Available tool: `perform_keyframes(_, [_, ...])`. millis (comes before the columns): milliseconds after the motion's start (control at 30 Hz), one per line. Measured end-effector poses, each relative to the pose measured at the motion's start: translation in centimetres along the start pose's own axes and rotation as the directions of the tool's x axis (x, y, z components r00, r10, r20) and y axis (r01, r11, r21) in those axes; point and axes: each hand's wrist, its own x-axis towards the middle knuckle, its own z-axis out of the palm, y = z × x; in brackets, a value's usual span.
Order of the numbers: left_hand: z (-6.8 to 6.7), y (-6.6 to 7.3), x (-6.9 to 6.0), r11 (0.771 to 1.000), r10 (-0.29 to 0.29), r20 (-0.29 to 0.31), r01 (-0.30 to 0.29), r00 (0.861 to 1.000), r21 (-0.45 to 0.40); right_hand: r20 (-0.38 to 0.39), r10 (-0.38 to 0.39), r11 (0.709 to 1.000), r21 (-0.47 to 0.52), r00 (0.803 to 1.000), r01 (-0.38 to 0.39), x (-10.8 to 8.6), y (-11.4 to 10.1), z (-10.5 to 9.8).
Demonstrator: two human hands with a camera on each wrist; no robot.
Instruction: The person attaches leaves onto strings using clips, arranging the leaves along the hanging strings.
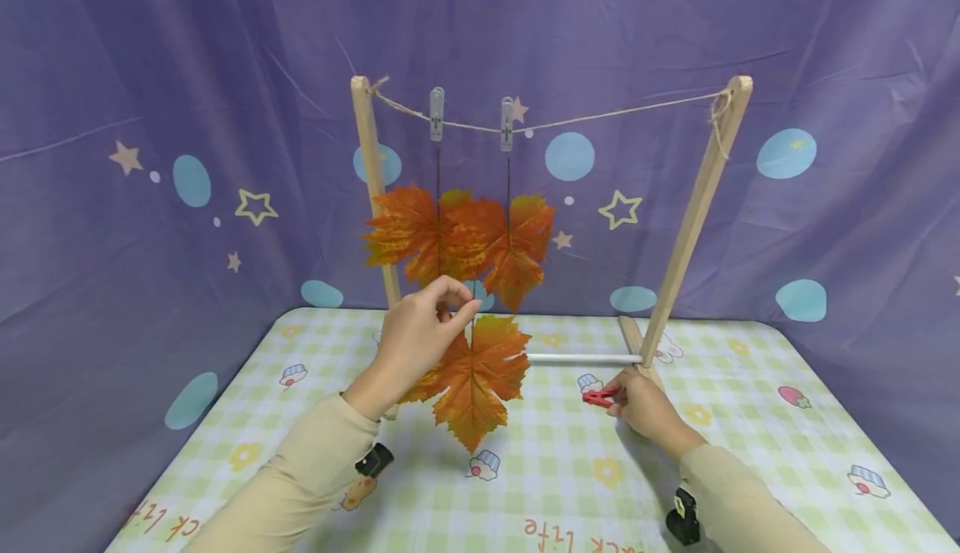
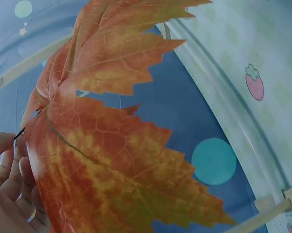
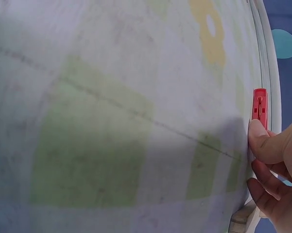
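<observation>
My left hand (image 1: 429, 324) pinches the thin dark stem of an orange maple leaf (image 1: 480, 374), which hangs down below the fingers. In the left wrist view that leaf (image 2: 102, 150) fills much of the picture, with the fingertips at its stem. Lower right, my right hand (image 1: 641, 403) holds a red clothespin (image 1: 597, 398) between thumb and fingers, a little above the table. The right wrist view shows the red clothespin (image 3: 260, 108) upright at the fingertips. Two grey clothespins (image 1: 437, 114) grip the string (image 1: 622, 112), and a similar leaf (image 1: 513, 241) hangs under each.
A wooden post (image 1: 693, 224) stands at the right and another post (image 1: 367, 145) at the left, with the string tied between their tops. A white rod (image 1: 581, 358) runs low toward the right foot. The checked tablecloth (image 1: 555, 486) covers the table; a purple curtain (image 1: 247, 78) hangs behind.
</observation>
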Motion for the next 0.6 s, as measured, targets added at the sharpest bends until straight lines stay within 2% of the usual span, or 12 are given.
perform_keyframes(167, [0.9,0.8,0.5,1.0,0.031,0.003,-0.031,1.0,-0.004,0.0,-0.001,1.0,0.001,1.0,0.001,-0.1,0.0,0.0])
perform_keyframes(367, [1.9,1.6,1.1,0.999,0.019,0.011,-0.018,1.0,-0.031,-0.007,-0.002,1.0,-0.008,1.0,0.002,0.0,0.0,0.0])
perform_keyframes(500, [2.6,2.0,1.8,0.996,0.024,-0.017,-0.026,1.0,-0.082,-0.008,0.001,1.0,-0.008,1.0,-0.001,-0.1,0.0,0.0])
perform_keyframes(600, [3.1,2.4,2.5,0.993,0.056,-0.057,-0.061,0.997,-0.104,-0.006,0.005,1.0,-0.001,1.0,-0.005,-0.1,-0.1,0.0])
